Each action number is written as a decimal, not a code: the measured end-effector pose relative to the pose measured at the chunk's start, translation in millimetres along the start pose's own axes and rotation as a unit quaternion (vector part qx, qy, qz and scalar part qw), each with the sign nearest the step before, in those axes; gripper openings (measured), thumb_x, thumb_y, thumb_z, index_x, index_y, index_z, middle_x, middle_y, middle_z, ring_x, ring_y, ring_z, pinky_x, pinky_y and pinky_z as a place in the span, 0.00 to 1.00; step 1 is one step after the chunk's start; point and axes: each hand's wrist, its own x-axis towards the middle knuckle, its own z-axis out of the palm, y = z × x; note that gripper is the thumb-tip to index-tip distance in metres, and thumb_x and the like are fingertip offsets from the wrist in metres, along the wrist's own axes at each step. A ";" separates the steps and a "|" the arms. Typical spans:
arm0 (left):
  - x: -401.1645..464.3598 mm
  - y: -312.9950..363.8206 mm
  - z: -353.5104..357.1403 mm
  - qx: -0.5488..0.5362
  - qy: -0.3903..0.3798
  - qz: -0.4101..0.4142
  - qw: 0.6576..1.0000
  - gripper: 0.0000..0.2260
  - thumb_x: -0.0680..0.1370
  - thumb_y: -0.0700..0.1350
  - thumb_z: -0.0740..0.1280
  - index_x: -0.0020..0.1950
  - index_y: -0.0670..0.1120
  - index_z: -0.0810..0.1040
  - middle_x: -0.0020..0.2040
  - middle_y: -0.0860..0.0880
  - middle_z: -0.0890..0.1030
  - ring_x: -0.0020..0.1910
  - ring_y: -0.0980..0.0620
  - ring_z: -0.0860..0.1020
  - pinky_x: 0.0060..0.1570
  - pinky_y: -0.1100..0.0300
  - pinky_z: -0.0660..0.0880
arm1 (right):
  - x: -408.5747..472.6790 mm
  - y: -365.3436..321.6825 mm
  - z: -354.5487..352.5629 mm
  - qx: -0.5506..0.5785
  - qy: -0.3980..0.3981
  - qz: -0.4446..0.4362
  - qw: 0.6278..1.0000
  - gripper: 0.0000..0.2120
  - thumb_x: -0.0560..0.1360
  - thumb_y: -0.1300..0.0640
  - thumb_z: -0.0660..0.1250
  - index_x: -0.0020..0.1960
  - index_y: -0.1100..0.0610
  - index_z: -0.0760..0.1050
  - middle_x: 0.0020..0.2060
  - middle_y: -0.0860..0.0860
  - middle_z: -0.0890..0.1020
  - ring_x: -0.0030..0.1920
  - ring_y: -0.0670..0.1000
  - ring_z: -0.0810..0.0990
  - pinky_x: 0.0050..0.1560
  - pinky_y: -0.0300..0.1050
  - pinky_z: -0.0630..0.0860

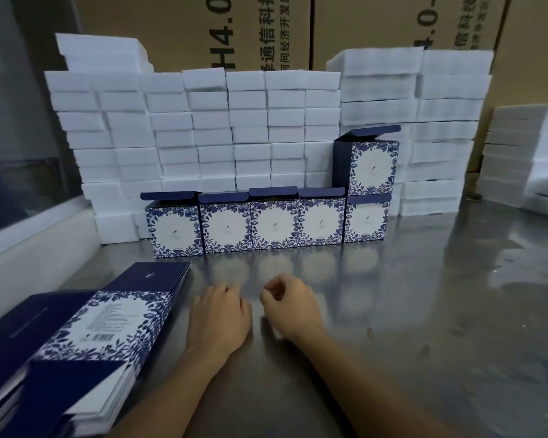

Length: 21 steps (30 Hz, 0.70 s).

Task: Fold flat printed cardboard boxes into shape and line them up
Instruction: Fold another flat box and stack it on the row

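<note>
Folded boxes [272, 222], five in a row with a sixth [369, 162] stacked on the rightmost, are lined up against white foam blocks [234, 128] on the steel table [424, 311]. Flat boxes [86, 327] are piled at the left, just beside the left hand [219, 317]. Nothing is held by it or by the right hand [290, 306]; the fingers of both are loosely curled above the table.

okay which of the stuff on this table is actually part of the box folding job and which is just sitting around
Job: stack of flat boxes; five folded boxes in a row; sixth folded box stacked on the rightmost; left hand and right hand, holding nothing.

Lying about: white foam blocks; brown cartons; metal table.
</note>
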 end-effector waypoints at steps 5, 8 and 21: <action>-34.1 1.4 -12.8 -0.008 -0.014 0.021 1.000 0.11 0.80 0.54 0.55 0.54 0.52 0.72 0.55 0.50 0.76 0.56 0.48 0.74 0.53 0.52 0.67 | -18.8 -10.0 -1.0 -0.010 -0.004 -0.026 1.000 0.05 0.75 0.52 0.68 0.43 0.53 0.79 0.37 0.48 0.84 0.43 0.51 0.82 0.43 0.46 0.78; -50.0 -2.5 -22.8 0.010 -0.026 0.034 0.999 0.12 0.80 0.57 0.54 0.55 0.54 0.73 0.56 0.53 0.75 0.57 0.50 0.74 0.59 0.50 0.66 | -21.6 -6.5 -6.0 0.008 0.011 -0.036 0.999 0.06 0.76 0.53 0.69 0.41 0.54 0.79 0.35 0.47 0.82 0.40 0.49 0.80 0.40 0.43 0.73; -36.0 -80.0 -65.9 0.053 -0.161 -0.276 0.946 0.33 0.78 0.67 0.55 0.78 0.54 0.53 0.78 0.36 0.55 0.76 0.35 0.54 0.70 0.35 0.55 | -16.5 5.7 -17.6 0.080 0.011 -0.009 0.997 0.07 0.76 0.53 0.70 0.40 0.54 0.81 0.35 0.50 0.85 0.40 0.50 0.84 0.50 0.53 0.81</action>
